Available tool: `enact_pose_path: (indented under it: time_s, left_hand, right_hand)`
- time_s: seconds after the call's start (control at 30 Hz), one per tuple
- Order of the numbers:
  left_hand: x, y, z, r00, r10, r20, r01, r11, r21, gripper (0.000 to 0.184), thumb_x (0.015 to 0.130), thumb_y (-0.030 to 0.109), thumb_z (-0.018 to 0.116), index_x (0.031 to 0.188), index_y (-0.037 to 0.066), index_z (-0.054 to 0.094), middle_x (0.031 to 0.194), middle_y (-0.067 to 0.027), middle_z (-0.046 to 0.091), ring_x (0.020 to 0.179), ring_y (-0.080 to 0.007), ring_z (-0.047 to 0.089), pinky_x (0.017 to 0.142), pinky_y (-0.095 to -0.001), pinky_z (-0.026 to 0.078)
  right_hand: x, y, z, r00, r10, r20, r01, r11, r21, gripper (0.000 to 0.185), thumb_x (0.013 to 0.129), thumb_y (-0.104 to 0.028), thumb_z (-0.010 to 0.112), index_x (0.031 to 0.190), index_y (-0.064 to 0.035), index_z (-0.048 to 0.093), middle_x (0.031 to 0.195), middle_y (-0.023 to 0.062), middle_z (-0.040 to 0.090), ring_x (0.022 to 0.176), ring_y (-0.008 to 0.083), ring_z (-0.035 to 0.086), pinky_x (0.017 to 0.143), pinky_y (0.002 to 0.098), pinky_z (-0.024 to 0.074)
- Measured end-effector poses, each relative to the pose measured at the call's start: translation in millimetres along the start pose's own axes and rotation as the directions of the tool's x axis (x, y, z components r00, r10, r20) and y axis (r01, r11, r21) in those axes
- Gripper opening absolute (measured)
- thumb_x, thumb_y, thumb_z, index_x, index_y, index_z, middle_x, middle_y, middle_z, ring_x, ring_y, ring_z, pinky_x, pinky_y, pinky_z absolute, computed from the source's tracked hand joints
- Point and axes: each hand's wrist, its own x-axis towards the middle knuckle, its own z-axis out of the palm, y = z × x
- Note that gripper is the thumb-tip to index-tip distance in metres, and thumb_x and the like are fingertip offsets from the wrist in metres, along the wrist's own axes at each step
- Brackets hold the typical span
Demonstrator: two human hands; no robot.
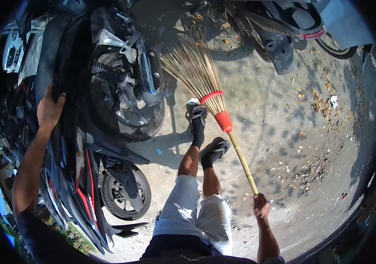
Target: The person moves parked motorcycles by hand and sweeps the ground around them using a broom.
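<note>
A broom [194, 66] with stiff straw-coloured bristles, a red band and a red collar slants across the middle. My right hand [262, 207] is closed round the end of its bamboo handle, at the lower right. The bristles point up and away, near the rear wheel of a black motorcycle [47, 53]. On that motorcycle's seat rests my left hand [50, 108], thumb apart from the fingers, holding nothing. My feet, in dark socks and sandals, stand just left of the broom's collar and handle.
Motorcycles with red and white panels crowd the left side. A bicycle wheel [335, 46] and another parked two-wheeler are at the upper right. Dry leaves [322, 105], a white scrap [334, 102] and dark debris [313, 174] lie on the concrete to the right.
</note>
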Motion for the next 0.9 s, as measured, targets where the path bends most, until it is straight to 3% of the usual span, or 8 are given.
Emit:
enact_pose_path:
  time_s: [0.23, 0.33, 0.47, 0.5, 0.67, 0.77, 0.87, 0.9]
  left_hand:
    - [-6, 15, -10, 1.0, 0.005, 0.013, -0.005, 0.999, 0.032, 0.064, 0.088, 0.041, 0.061, 0.134, -0.002, 0.048, 0.116, -0.0301, 0.062, 0.109, -0.0428, 0.061, 0.094, -0.0444, 0.048]
    - [-3, 6, -3, 0.999, 0.033, 0.018, -0.034, 0.999, 0.007, 0.065, 0.09, 0.039, 0.061, 0.135, -0.005, 0.046, 0.116, -0.0314, 0.061, 0.11, -0.0433, 0.061, 0.095, -0.0434, 0.047]
    - [-2, 3, 0, 1.0, 0.019, 0.018, -0.019, 1.0, 0.012, 0.065, 0.091, 0.04, 0.059, 0.136, -0.003, 0.046, 0.117, -0.0314, 0.061, 0.112, -0.0435, 0.059, 0.097, -0.0435, 0.046]
    - [-1, 2, 1, 1.0, 0.006, 0.015, -0.007, 1.0, 0.024, 0.065, 0.091, 0.041, 0.059, 0.136, -0.003, 0.046, 0.118, -0.0313, 0.06, 0.113, -0.0433, 0.059, 0.097, -0.0435, 0.046]
    - [0, 4, 3, 1.0, -0.019, 0.019, 0.017, 0.996, 0.084, 0.066, 0.091, 0.042, 0.058, 0.139, -0.001, 0.044, 0.124, -0.0296, 0.058, 0.119, -0.0423, 0.056, 0.101, -0.043, 0.044]
    - [15, -38, 24, 0.996, 0.05, -0.07, -0.042, 0.993, 0.111, 0.066, 0.091, 0.043, 0.057, 0.14, 0.0, 0.044, 0.125, -0.0297, 0.058, 0.118, -0.0429, 0.056, 0.1, -0.0431, 0.044]
    - [5, -9, 4, 0.998, -0.036, 0.043, 0.034, 0.998, 0.053, 0.066, 0.09, 0.042, 0.058, 0.139, 0.0, 0.044, 0.125, -0.0298, 0.058, 0.119, -0.043, 0.055, 0.1, -0.0431, 0.044]
    - [3, -4, 2, 0.999, -0.025, 0.023, 0.024, 0.999, 0.035, 0.067, 0.089, 0.042, 0.059, 0.139, -0.001, 0.044, 0.125, -0.03, 0.057, 0.119, -0.0426, 0.055, 0.1, -0.0432, 0.044]
  right_hand:
    - [57, -5, 21, 0.982, -0.162, -0.092, 0.156, 0.985, -0.071, 0.021, 0.095, -0.032, 0.058, 0.093, -0.0118, 0.062, 0.067, 0.0185, 0.061, 0.064, 0.0424, 0.061, 0.051, 0.0466, 0.0447]
    - [117, -26, 44, 0.993, -0.104, -0.06, 0.098, 0.991, -0.086, 0.022, 0.095, -0.034, 0.058, 0.093, -0.0126, 0.063, 0.07, 0.0194, 0.062, 0.068, 0.0437, 0.061, 0.053, 0.0485, 0.0454]
    - [213, -77, 73, 0.965, -0.223, -0.138, 0.213, 0.974, -0.082, 0.027, 0.096, -0.038, 0.056, 0.094, -0.0131, 0.064, 0.071, 0.0187, 0.064, 0.07, 0.0438, 0.062, 0.057, 0.0495, 0.0483]
    - [243, -88, 85, 0.938, -0.285, -0.197, 0.254, 0.953, -0.168, 0.03, 0.096, -0.041, 0.054, 0.092, -0.0133, 0.063, 0.071, 0.0189, 0.065, 0.07, 0.0438, 0.063, 0.057, 0.0495, 0.0493]
    - [344, -171, 78, 0.988, -0.092, -0.128, 0.086, 0.995, -0.051, 0.048, 0.095, -0.059, 0.043, 0.103, -0.0171, 0.065, 0.093, 0.0214, 0.067, 0.093, 0.0464, 0.061, 0.078, 0.053, 0.049]
    - [352, -155, 79, 0.98, -0.094, -0.176, 0.096, 0.995, 0.002, 0.044, 0.096, -0.051, 0.049, 0.1, -0.0105, 0.066, 0.083, 0.0229, 0.065, 0.079, 0.0427, 0.062, 0.067, 0.0475, 0.0483]
    - [337, -69, 115, 0.984, -0.001, -0.176, 0.047, 0.965, 0.258, 0.042, 0.097, -0.046, 0.052, 0.094, -0.0061, 0.065, 0.072, 0.022, 0.06, 0.065, 0.0381, 0.055, 0.059, 0.0438, 0.0442]
    - [302, -48, 118, 0.983, 0.023, -0.183, 0.016, 0.978, 0.207, 0.042, 0.097, -0.046, 0.051, 0.094, -0.0062, 0.064, 0.072, 0.0223, 0.06, 0.065, 0.039, 0.054, 0.059, 0.0442, 0.0437]
